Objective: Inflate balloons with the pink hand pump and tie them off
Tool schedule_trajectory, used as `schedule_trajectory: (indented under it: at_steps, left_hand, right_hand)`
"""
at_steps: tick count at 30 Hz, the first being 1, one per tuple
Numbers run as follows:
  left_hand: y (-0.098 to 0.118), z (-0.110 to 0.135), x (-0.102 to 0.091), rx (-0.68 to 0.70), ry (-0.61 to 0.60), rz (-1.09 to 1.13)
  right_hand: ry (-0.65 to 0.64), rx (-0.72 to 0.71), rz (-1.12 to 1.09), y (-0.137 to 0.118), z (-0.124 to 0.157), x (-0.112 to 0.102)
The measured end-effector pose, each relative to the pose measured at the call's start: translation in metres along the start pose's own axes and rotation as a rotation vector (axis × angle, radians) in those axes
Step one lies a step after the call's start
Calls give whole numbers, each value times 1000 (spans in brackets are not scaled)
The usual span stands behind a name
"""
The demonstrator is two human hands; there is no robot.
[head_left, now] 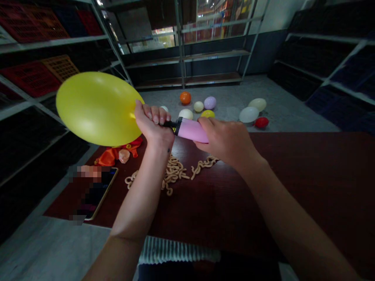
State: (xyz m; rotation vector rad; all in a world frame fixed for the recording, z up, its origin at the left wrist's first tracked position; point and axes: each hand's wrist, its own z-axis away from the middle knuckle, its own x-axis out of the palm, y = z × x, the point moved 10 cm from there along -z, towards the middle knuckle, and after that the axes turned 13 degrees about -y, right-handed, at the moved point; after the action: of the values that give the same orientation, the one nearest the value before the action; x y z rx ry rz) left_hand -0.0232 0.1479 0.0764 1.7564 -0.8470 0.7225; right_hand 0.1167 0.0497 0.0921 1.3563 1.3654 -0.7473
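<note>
A large inflated yellow balloon (98, 109) points off to the left, its neck at my left hand (154, 121). The fingers of that hand are wrapped round the balloon's neck and the black nozzle of a pink balloon pump (191, 130). My right hand (227, 140) is closed round the pump's pink barrel, above the table. Below the hands lies a pile of beige, twisted cord-like pieces (175, 171), partly hidden by my left forearm. Limp orange balloons (108, 157) rest on the table under the yellow one.
A phone (101, 193) lies on the left of the dark red table (222, 210). Inflated balloons sit on the floor beyond, among them an orange one (185, 97), a lilac one (210, 102) and a red one (261, 122). Shelves with crates (32, 78) stand at the left.
</note>
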Motion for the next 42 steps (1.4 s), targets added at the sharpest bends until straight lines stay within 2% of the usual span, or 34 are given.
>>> schedule_trajectory:
  at_steps: [4, 10, 16, 20, 28, 35, 38, 42]
  left_hand:
    - [6, -9, -8, 19, 24, 28]
    - [20, -19, -27, 43, 108, 81]
    - [41, -33, -50, 120, 144, 119]
    - [52, -36, -59, 162, 142, 139]
    - [52, -30, -54, 206, 113, 143]
    - [53, -28, -51, 202, 122, 118]
    - [44, -24, -42, 164, 121, 101]
    - [20, -13, -24, 91, 89, 101]
  right_hand:
    - [14, -6, -43, 2, -2, 1]
    - [-26, 19, -91, 18, -5, 12]
    - [-16, 38, -29, 39, -3, 19]
    - [51, 100, 40, 54, 1, 13]
    - [12, 135, 51, 59, -1, 19]
    - [101, 95, 178, 39, 0, 5]
    - [103, 72, 179, 27, 0, 0]
    - [80, 61, 140, 15, -1, 2]
